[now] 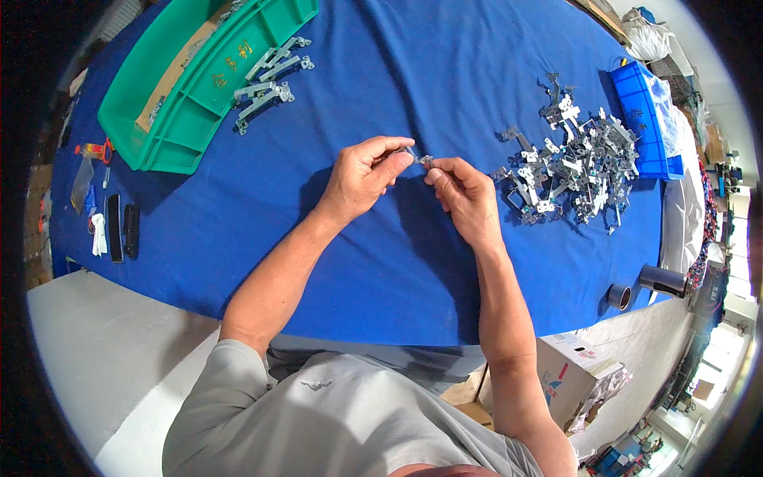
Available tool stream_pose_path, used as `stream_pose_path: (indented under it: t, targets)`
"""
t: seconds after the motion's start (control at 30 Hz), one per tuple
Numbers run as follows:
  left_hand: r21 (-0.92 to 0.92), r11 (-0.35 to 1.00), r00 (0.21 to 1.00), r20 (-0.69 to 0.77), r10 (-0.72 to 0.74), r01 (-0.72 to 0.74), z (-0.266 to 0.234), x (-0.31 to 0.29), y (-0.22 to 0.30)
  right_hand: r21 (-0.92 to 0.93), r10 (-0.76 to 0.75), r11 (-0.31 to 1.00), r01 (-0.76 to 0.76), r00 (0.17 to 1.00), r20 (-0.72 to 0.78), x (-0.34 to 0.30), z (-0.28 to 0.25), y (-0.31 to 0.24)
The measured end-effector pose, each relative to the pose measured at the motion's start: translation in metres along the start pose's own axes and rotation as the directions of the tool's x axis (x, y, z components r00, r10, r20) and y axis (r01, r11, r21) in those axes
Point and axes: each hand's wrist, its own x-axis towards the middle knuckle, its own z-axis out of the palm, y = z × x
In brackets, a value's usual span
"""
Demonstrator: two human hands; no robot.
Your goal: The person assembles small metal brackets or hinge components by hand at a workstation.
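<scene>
Above the middle of the blue cloth, my left hand (364, 178) and my right hand (466, 199) come close together with fingers pinched. Between their fingertips is a small metal bracket (421, 159), mostly covered by the fingers; both hands grip it, one at each end. To the right lies a heap of silvery metal brackets (584, 171), loose and tangled. Several similar long metal brackets (266, 91) lie at the upper left, beside a green plastic crate (179, 127).
A blue plastic bin (645, 119) with clear plastic in it stands behind the heap. At the right edge are a dark cylinder (664, 281) and a cup (619, 296). Orange-handled scissors (107, 151) and black strips (115, 226) lie far left. A cardboard box (576, 370) stands below the table.
</scene>
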Motion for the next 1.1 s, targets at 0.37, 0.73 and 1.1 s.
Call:
stream_pose_path:
  t: [0.37, 0.73, 1.1]
  targets:
    - [0.303, 0.89, 0.937, 0.033, 0.348, -0.341, -0.001, 0.002, 0.003, 0.091, 0.042, 0.995, -0.048, 0.997, 0.061, 0.003, -0.002, 0.003]
    - [0.397, 0.824, 0.908, 0.064, 0.414, -0.404, 0.006, -0.002, 0.008, 0.277, 0.001, 0.96, -0.036, 0.992, 0.124, 0.005, -0.005, 0.01]
    - [0.392, 0.824, 0.878, -0.077, 0.473, -0.41, 0.005, -0.003, 0.006, 0.112, 0.151, 0.979, -0.17, 0.976, 0.157, 0.002, -0.006, -0.001]
